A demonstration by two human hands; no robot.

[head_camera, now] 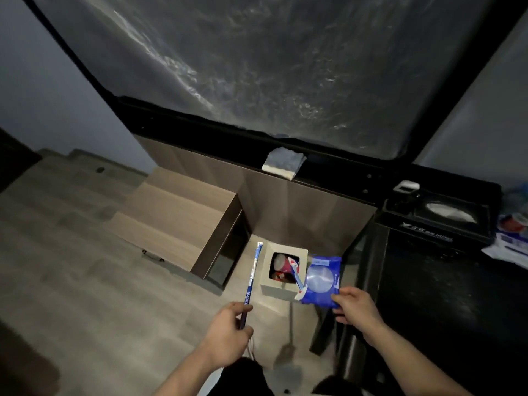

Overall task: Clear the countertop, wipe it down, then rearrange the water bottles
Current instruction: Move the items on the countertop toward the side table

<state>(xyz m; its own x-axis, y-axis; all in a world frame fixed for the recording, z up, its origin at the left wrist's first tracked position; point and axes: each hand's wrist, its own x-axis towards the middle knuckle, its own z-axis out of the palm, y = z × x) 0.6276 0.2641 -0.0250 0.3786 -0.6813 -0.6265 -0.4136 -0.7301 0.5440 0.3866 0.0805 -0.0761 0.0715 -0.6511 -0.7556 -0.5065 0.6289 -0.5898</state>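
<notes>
My left hand [228, 327] pinches a long thin blue-and-white packet [253, 274] that points up toward a small white waste bin [283, 291] on the floor. My right hand [357, 308] holds a blue plastic wrapper [323, 278] with a clear round window, plus a narrow blue-and-white strip [297, 277], just right of the bin's opening. Red rubbish [281, 265] lies inside the bin. A folded grey cloth [283, 162] rests on the edge of the dark countertop [343, 178] above.
A low wooden cabinet [177, 215] stands left of the bin. A black tray [440, 221] with a round dish sits on a dark surface at the right, with packets [511, 238] at the far right edge. Wood floor [85, 267] lies to the left.
</notes>
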